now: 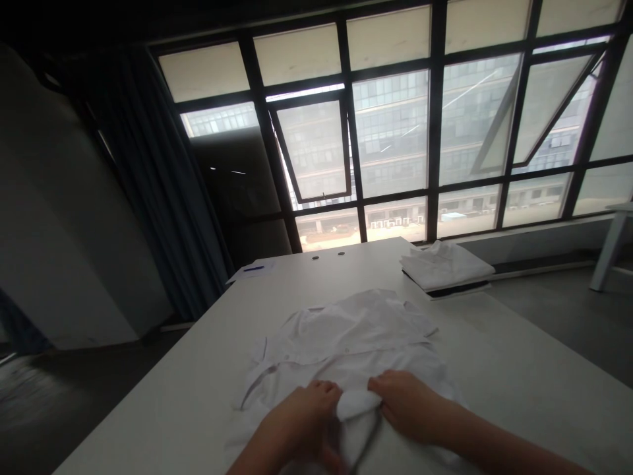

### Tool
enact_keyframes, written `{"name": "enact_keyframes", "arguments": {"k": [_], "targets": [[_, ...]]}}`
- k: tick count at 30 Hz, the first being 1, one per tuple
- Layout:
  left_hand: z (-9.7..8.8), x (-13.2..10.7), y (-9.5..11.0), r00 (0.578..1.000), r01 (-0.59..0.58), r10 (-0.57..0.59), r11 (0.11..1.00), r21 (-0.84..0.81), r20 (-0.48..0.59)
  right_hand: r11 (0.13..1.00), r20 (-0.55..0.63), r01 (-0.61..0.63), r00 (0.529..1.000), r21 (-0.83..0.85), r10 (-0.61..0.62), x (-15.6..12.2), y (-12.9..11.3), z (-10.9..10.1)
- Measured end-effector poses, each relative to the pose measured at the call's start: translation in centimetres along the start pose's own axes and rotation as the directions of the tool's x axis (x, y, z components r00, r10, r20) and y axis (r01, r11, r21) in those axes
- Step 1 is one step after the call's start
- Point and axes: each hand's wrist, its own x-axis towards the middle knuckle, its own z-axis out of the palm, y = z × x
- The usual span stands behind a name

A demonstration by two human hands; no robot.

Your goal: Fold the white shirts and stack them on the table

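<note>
A white button-up shirt (341, 349) lies crumpled on the white table (163, 409), with its collar area and buttons facing up. My left hand (301, 425) and my right hand (403, 402) are at the near end of the shirt. Both hands grip a rolled fold of the white cloth (357, 412) that rises between them. The fingers of my left hand curl over the fabric, and the fingertips of my right hand press against the fold's edge. Part of the shirt's lower end is hidden beneath my forearms.
A stack of folded white cloth (445, 265) rests on a dark flat board at the table's far right. A sheet of paper with a blue pen (252, 269) lies at the far left corner. Beyond the table stand a large window and a dark curtain.
</note>
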Motion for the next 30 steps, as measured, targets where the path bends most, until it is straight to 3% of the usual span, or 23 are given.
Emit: {"name": "enact_keyframes", "arguments": {"k": [4, 7, 13, 19, 22, 25, 30], "targets": [[1.3, 0.7, 1.1, 0.997, 0.074, -0.07, 0.991, 0.109, -0.036, 0.974, -0.153, -0.156, 0.971, 0.166, 0.182, 1.3, 1.9, -0.6], [0.8, 1.2, 0.4, 0.988, 0.131, -0.118, 0.981, 0.146, -0.099, 0.955, -0.165, -0.193, 0.958, 0.226, 0.233, 1.4, 3.1, -1.2], [-2.0, 1.5, -3.3, 0.931, 0.291, -0.218, 0.927, 0.236, -0.293, 0.986, -0.046, -0.157, 0.987, -0.06, 0.155, 0.3, 4.0, -3.1], [-2.4, 2.3, -4.8, 0.888, 0.35, -0.265, 0.92, 0.177, -0.376, 0.942, -0.151, -0.26, 0.961, -0.214, 0.231, 1.2, 5.9, -3.6], [-1.9, 3.1, -5.3, 0.874, 0.369, -0.268, 0.909, 0.192, -0.406, 0.938, -0.211, -0.255, 0.955, -0.235, 0.206, 1.6, 7.2, -3.4], [-1.3, 3.6, -6.1, 0.893, 0.325, -0.235, 0.927, 0.189, -0.383, 0.967, -0.214, -0.201, 0.963, -0.156, 0.166, 1.9, 8.1, -2.6], [-0.8, 3.2, -7.3, 0.957, 0.014, 0.011, 0.996, 0.086, -0.291, 0.964, -0.237, -0.254, 0.944, -0.075, 0.23, 1.8, 7.6, -2.9]]}}
